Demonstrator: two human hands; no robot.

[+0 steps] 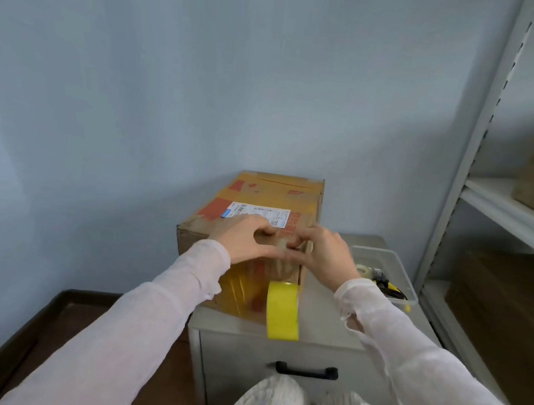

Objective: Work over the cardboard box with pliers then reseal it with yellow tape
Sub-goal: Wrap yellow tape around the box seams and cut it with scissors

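A cardboard box (260,194) with a white shipping label and red print lies on a small grey cabinet (319,311). Translucent yellow tape covers the box's near face, and the yellow tape roll (282,309) hangs from that strip against the face. My left hand (243,240) and my right hand (326,254) sit close together at the box's top near edge. Thumb and forefinger of each are curled and seem to pinch the tape there. The pliers (387,284), with yellow and black handles, lie in a clear bin at the right.
The clear plastic bin (384,255) stands on the cabinet right of the box and also holds a pale tape roll (363,270). A metal shelf rack (512,214) with cardboard boxes stands at the right. A wall is close behind. My knees are in front of the cabinet drawer handle (306,370).
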